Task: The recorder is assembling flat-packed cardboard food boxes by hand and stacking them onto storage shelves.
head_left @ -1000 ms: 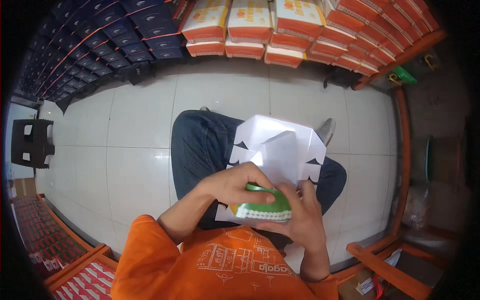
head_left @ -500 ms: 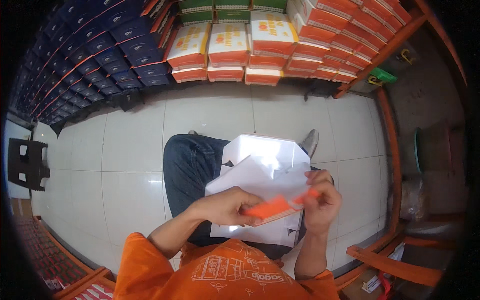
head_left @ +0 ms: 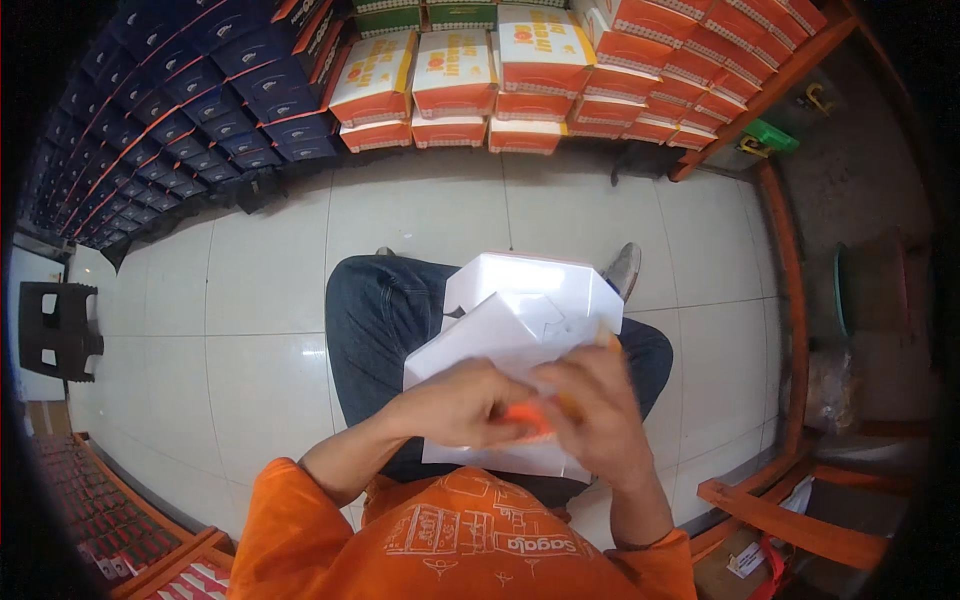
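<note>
A partly folded cardboard box [head_left: 465, 345], white inside with orange printed outer faces, rests across my lap. My left hand [head_left: 465, 403] is closed round its near orange flap, thumb and fingers pinching the edge. Close beside it, my right hand [head_left: 598, 412] bends its fingers over the same orange part; motion blurs them, and they hide much of the flap. Under and beyond this box lie more white cardboard sheets [head_left: 545, 275] with cut corners, reaching over my legs.
Stacked orange-and-white boxes [head_left: 455, 75] stand ahead, with dark blue boxes [head_left: 215, 110] at the left. A dark plastic stool [head_left: 58, 330] is at far left. Orange frames [head_left: 790, 525] flank me at the right. White floor tiles [head_left: 265, 290] surround my legs.
My right hand has moved left and inward, closer to my left hand, and covers more of the orange flap. The left hand keeps its grip. The view has tilted slightly.
</note>
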{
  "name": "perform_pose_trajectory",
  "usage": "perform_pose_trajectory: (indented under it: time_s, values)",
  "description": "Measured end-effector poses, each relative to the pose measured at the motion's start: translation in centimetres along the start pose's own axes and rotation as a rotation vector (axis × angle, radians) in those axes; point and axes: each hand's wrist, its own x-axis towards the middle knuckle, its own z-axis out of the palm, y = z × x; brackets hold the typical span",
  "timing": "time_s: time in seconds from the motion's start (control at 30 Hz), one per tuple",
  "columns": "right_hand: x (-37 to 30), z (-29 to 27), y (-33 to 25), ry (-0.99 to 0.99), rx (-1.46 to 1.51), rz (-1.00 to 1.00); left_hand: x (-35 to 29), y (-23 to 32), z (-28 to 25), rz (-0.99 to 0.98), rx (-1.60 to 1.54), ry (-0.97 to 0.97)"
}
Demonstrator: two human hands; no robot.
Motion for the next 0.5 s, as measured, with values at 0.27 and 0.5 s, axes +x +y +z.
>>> perform_pose_trajectory:
  time_s: [0.27,0.5]
  values:
    - [-2.1,2.9,1.3,0.371,-0.276,-0.151,1.2,2.4,1.4,-0.061,-1.168,0.801]
    - [-0.3,0.2,1.8,0.158,-0.157,-0.187,2.4,1.1,1.5,-0.01,-1.305,0.861]
